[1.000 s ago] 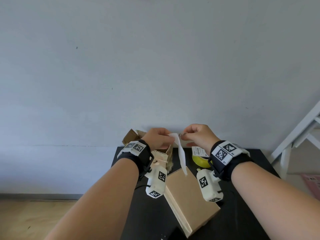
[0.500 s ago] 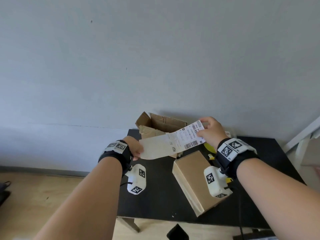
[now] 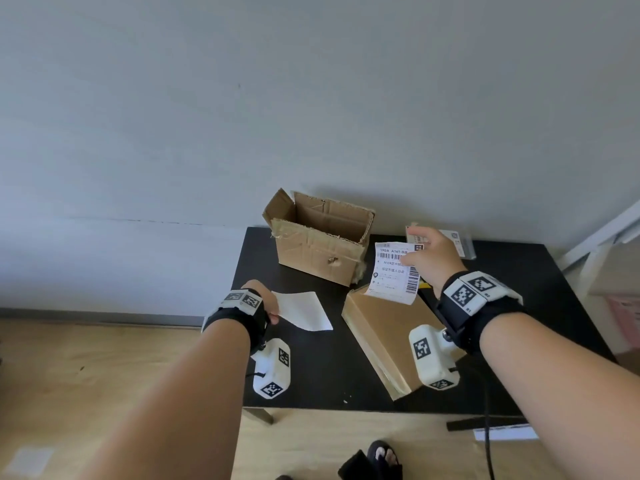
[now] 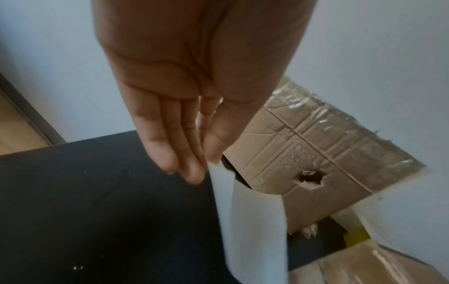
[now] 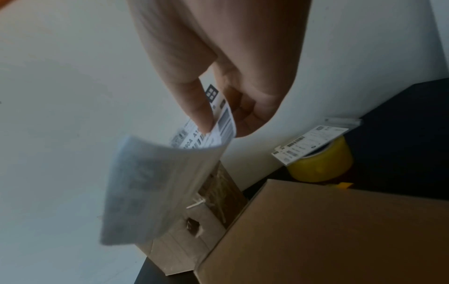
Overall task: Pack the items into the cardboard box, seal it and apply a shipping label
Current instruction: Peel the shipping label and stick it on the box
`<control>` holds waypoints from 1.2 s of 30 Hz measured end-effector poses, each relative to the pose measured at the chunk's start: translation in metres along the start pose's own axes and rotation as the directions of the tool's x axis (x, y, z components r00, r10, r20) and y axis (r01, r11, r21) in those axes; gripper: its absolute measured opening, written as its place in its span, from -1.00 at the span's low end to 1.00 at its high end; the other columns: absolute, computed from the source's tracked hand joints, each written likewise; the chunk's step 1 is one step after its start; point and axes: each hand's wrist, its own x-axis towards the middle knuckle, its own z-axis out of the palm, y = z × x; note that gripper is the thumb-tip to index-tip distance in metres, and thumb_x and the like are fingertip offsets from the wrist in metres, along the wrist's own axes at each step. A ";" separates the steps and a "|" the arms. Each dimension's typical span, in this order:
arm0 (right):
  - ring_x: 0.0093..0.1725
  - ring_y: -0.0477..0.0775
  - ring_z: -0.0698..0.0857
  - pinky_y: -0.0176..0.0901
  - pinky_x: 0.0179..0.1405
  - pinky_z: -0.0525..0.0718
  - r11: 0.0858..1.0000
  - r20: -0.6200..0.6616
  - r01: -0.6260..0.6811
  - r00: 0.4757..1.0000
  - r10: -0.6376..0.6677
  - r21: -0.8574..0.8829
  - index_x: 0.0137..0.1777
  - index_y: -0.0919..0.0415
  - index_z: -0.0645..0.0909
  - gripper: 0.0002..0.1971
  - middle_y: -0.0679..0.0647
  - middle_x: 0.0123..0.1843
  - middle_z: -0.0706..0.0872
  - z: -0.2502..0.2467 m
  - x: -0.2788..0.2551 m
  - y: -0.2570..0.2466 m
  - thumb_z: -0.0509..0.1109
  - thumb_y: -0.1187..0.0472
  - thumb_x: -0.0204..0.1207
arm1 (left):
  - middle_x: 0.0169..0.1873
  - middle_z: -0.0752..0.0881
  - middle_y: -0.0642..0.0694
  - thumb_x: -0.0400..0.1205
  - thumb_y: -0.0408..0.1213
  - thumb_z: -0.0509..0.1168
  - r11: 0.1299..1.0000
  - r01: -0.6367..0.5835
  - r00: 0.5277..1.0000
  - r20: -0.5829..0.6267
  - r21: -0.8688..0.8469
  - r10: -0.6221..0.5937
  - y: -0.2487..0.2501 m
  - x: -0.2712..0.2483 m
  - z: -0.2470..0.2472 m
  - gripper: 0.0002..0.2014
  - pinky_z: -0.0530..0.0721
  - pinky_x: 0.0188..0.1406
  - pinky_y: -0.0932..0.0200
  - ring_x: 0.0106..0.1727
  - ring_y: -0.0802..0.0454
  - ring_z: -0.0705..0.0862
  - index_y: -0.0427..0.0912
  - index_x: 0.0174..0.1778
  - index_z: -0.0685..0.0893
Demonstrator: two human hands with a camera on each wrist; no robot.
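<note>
Above the sealed box (image 3: 391, 337), the right hand (image 3: 429, 258) pinched the shipping label (image 3: 393, 275); the left hand (image 3: 266, 299) pinched its peeled backing (image 3: 304, 311). Exposed adhesive could fold and stick crooked.

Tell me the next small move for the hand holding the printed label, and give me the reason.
Probably lower the shipping label flat onto the top of the sealed box. The right hand pinches it by its upper edge just above that box, and the left hand holds the blank backing sheet apart from it, so the label looks peeled and ready to stick.
</note>
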 end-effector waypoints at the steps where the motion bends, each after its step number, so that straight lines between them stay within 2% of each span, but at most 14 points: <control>1: 0.03 0.13 0.71 -0.15 -0.25 0.72 1.000 0.001 -0.007 1.000 0.007 -0.001 0.43 0.09 0.51 -0.40 0.21 0.42 0.54 -0.001 -0.001 0.003 0.38 0.57 0.43 | -0.23 0.76 -0.19 0.56 -0.45 0.35 0.999 -0.002 1.000 0.004 0.041 0.002 0.000 0.003 0.002 -0.92 0.76 -0.17 0.17 -0.22 -0.07 0.76 -0.39 -0.08 0.66; 3: 0.07 0.13 0.70 -0.12 -0.19 0.73 1.000 0.004 -0.024 1.000 0.024 0.005 0.42 0.08 0.52 -0.39 0.20 0.45 0.51 -0.004 -0.002 0.009 0.35 0.60 0.43 | -0.04 0.79 -0.27 0.58 -0.34 0.36 0.992 0.000 1.000 -0.007 0.130 0.001 0.003 -0.002 0.003 -0.76 0.73 0.12 0.04 0.02 -0.14 0.78 -0.41 0.08 0.69; 4: 0.07 0.12 0.69 -0.13 -0.20 0.73 1.000 0.013 -0.029 0.999 0.029 0.007 0.42 0.08 0.52 -0.39 0.20 0.45 0.51 -0.006 -0.003 0.011 0.34 0.61 0.44 | 0.05 0.76 -0.27 0.59 -0.29 0.37 0.985 -0.010 0.999 -0.047 0.170 0.018 0.006 -0.003 0.004 -0.72 0.69 0.17 0.04 0.10 -0.16 0.75 -0.39 0.14 0.67; 6: 0.05 0.09 0.70 -0.16 -0.22 0.73 0.999 0.039 -0.037 0.999 0.037 -0.007 0.42 0.08 0.52 -0.38 0.19 0.43 0.54 -0.009 -0.003 0.015 0.33 0.63 0.43 | 0.08 0.72 -0.24 0.59 -0.28 0.38 0.977 -0.038 0.989 -0.129 0.209 0.066 0.014 -0.009 0.004 -0.70 0.63 0.07 0.08 0.06 -0.15 0.68 -0.33 0.20 0.65; 8: 0.09 0.13 0.70 -0.06 -0.10 0.76 0.999 0.055 -0.041 0.998 0.043 -0.034 0.42 0.08 0.51 -0.36 0.22 0.39 0.57 -0.012 -0.002 0.017 0.35 0.64 0.41 | 0.07 0.71 -0.20 0.57 -0.32 0.38 0.978 -0.077 0.976 -0.185 0.195 0.113 0.025 -0.015 0.003 -0.71 0.60 -0.01 0.11 -0.03 -0.10 0.63 -0.30 0.20 0.66; 10: 0.16 0.18 0.69 0.06 0.05 0.76 0.995 0.074 -0.048 0.996 0.055 -0.086 0.42 0.08 0.50 -0.35 0.21 0.38 0.57 -0.017 0.000 0.016 0.38 0.62 0.39 | 0.02 0.75 -0.17 0.56 -0.33 0.38 0.977 -0.156 0.957 -0.225 0.143 0.186 0.040 -0.025 0.002 -0.78 0.67 0.03 0.10 -0.05 -0.06 0.68 -0.25 0.11 0.72; 13: 0.25 0.18 0.64 0.12 0.17 0.71 0.978 0.133 -0.026 0.990 0.054 -0.205 0.38 0.02 0.52 -0.36 0.17 0.39 0.57 -0.025 0.004 0.012 0.47 0.54 0.35 | -0.24 0.74 -0.06 0.57 -0.27 0.38 0.917 -0.399 0.896 -0.203 0.021 0.394 0.072 -0.050 0.009 -0.94 0.74 0.04 0.06 -0.10 -0.01 0.71 -0.15 -0.13 0.75; 15: 0.20 0.14 0.67 0.09 0.17 0.71 0.965 0.193 0.001 0.980 0.051 -0.261 0.37 -0.02 0.52 -0.36 0.16 0.33 0.61 -0.031 0.006 0.009 0.52 0.48 0.34 | -0.26 0.71 0.02 0.57 -0.13 0.42 0.833 -0.552 0.827 -0.139 -0.024 0.544 0.098 -0.076 0.020 -0.90 0.72 -0.03 0.14 -0.13 0.07 0.68 -0.07 -0.15 0.72; 18: 0.05 0.09 0.73 0.03 0.07 0.74 0.957 0.279 0.049 0.960 0.034 -0.287 0.41 -0.01 0.49 -0.36 0.11 0.12 0.70 -0.039 0.007 0.002 0.53 0.43 0.36 | -0.14 0.75 0.05 0.46 0.10 0.48 0.780 -0.626 0.780 -0.007 -0.023 0.626 0.134 -0.100 0.042 -0.70 0.72 -0.01 0.12 -0.07 0.13 0.70 -0.03 -0.06 0.74; 22: -0.06 0.05 0.75 -0.04 -0.03 0.73 0.953 0.342 0.117 0.940 -0.014 -0.281 0.38 0.04 0.51 -0.40 0.06 -0.05 0.72 -0.051 0.007 -0.004 0.54 0.42 0.35 | -0.24 0.77 0.05 0.49 -0.02 0.50 0.761 -0.648 0.759 -0.059 0.036 0.649 0.161 -0.108 0.066 -0.80 0.71 -0.14 0.21 -0.17 0.15 0.73 -0.07 -0.14 0.77; 26: 0.05 0.08 0.71 0.02 0.09 0.74 0.959 0.348 0.093 0.937 0.007 -0.269 0.38 0.13 0.54 -0.40 0.01 -0.02 0.64 -0.056 0.011 0.000 0.55 0.43 0.32 | -0.27 0.75 0.04 0.56 -0.13 0.44 0.808 -0.588 0.801 -0.112 0.043 0.589 0.167 -0.107 0.079 -0.90 0.73 -0.09 0.19 -0.19 0.14 0.70 -0.06 -0.19 0.76; 31: 0.11 0.13 0.73 0.06 0.08 0.77 0.906 0.470 0.016 0.859 0.204 -0.422 0.38 0.17 0.50 -0.47 0.12 0.22 0.71 -0.060 0.012 0.018 0.48 0.45 0.42 | -0.14 0.78 0.02 0.61 -0.17 0.38 0.875 -0.479 0.874 -0.130 -0.062 0.469 0.159 -0.105 0.085 -0.93 0.71 -0.07 0.27 -0.06 0.13 0.75 -0.06 -0.10 0.73; 34: 0.05 0.15 0.77 0.06 0.04 0.79 0.910 0.521 -0.100 0.792 0.318 -0.403 0.34 0.19 0.52 -0.54 0.18 0.13 0.75 -0.064 0.014 0.028 0.42 0.50 0.47 | -0.15 0.77 0.03 0.62 -0.19 0.36 0.917 -0.396 0.916 -0.089 -0.057 0.390 0.153 -0.107 0.084 -0.97 0.69 0.09 0.19 -0.05 0.16 0.72 -0.02 -0.08 0.71; 36: 0.00 0.15 0.80 0.08 0.05 0.78 0.913 0.558 -0.116 0.760 0.335 -0.390 0.22 0.18 0.56 -0.62 0.18 0.01 0.78 -0.066 0.015 0.030 0.43 0.51 0.47 | -0.19 0.73 0.06 0.61 -0.23 0.38 0.931 -0.365 0.927 -0.102 -0.019 0.361 0.150 -0.106 0.085 -0.96 0.65 0.08 0.20 -0.06 0.18 0.68 0.02 -0.11 0.70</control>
